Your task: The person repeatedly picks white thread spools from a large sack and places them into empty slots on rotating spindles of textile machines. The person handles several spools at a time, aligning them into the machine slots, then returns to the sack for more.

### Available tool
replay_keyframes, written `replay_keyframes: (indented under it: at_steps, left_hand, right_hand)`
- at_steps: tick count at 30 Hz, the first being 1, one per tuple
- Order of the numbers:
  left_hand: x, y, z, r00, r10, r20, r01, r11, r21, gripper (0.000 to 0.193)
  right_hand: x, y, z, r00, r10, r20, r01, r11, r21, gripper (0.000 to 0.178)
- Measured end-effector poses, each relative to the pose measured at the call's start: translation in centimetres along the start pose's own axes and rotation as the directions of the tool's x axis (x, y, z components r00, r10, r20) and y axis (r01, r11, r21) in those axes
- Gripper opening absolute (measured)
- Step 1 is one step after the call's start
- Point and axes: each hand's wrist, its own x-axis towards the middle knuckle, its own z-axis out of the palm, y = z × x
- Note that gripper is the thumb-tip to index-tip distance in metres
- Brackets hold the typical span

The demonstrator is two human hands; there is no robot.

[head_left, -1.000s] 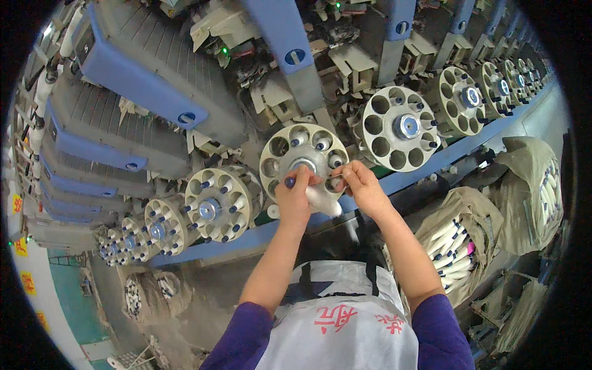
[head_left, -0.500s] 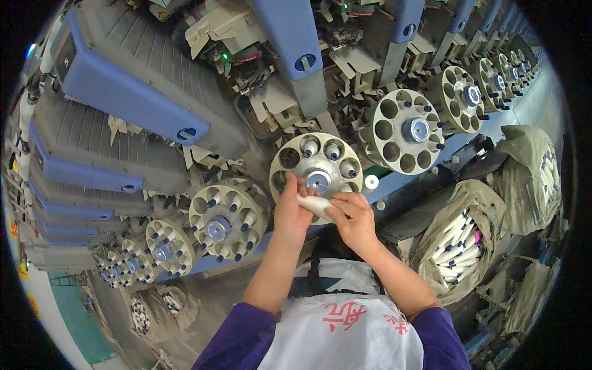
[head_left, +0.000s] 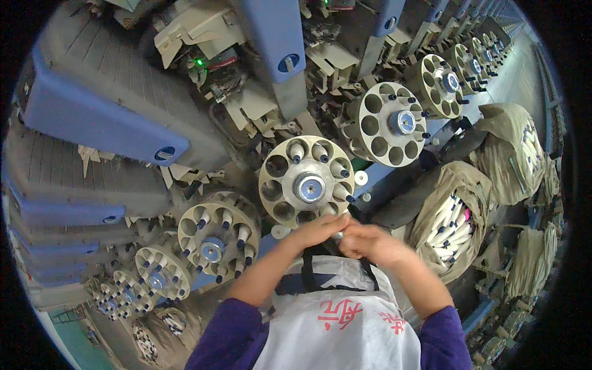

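My left hand and my right hand meet just below the nearest round magazine. The left fingers reach across toward the right hand, which is curled and blurred by motion. A small pale sliver shows between them; the rest of what they hold is hidden. White yarn bobbins with dark tips sit in several upper and right-hand pockets of this magazine, around its blue-centred hub. Another bobbin shows partly in a lower pocket, just above my left fingers.
More round magazines stand in a row, one at the right and one at the left. Blue machine housings rise behind. At my right, cloth sacks hold white bobbins. A small white disc lies beside the magazine.
The white bobbin that both hands held in front of the magazine is now mostly out of sight. Both hands have come lower and closer together, and the view has shifted.
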Motion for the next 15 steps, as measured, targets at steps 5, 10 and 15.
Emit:
replay_keyframes:
  at_steps: [5, 10, 15]
  left_hand:
    - [-7.7, 9.0, -5.2, 0.966, 0.13, -0.221, -0.084, 0.975, 0.207, 0.016]
    - [-3.5, 8.1, -6.9, 0.737, 0.386, -0.555, 0.097, 0.752, 0.652, 0.01]
    - [-0.3, 1.7, -7.3, 0.748, 0.537, -0.389, 0.177, 0.405, 0.897, 0.011]
  right_hand:
    - [-3.2, -9.3, -2.0, 0.846, -0.532, -0.026, 0.435, 0.662, 0.61, 0.01]
    - [7.0, -5.6, -0.7, 0.858, -0.334, -0.391, 0.071, 0.83, -0.554, 0.014]
    - [10.7, 1.9, -5.2, 0.65, -0.696, -0.306, 0.161, 0.519, -0.84, 0.017]
